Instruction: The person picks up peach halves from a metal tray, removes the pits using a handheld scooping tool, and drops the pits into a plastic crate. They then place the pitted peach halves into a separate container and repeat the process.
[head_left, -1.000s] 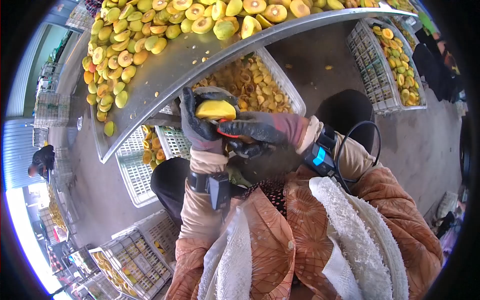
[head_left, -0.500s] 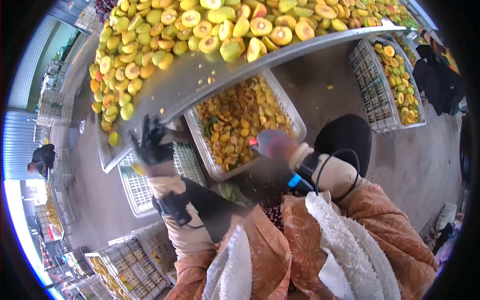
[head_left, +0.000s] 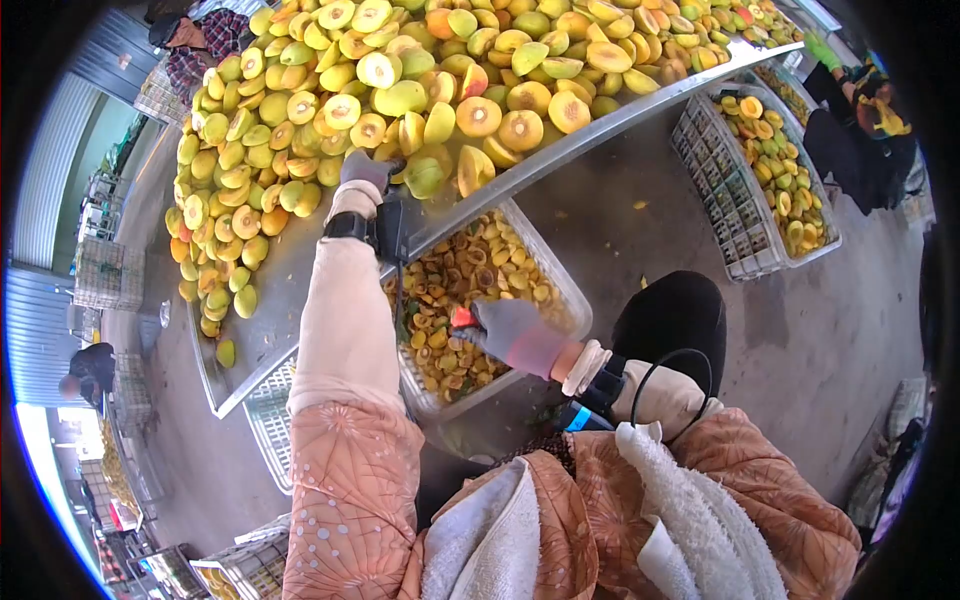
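My left hand, in a dark glove, reaches to the near edge of a heap of halved yellow-green fruit on the metal table. Its fingers are at a fruit, but whether they grip it is unclear. My right hand, in a grey glove, is closed around a small red-ended tool, most of which is hidden. It hovers over a white crate of hollowed fruit pieces below the table's edge.
A second crate full of fruit halves stands at the right, beside a person in dark clothes. An empty-looking white crate sits under the table's left corner. Another person in a checked shirt is across the heap.
My left hand has moved up and forward from over the lower crates to the fruit heap. My right hand has shifted slightly left and down in view, still with the red-ended tool.
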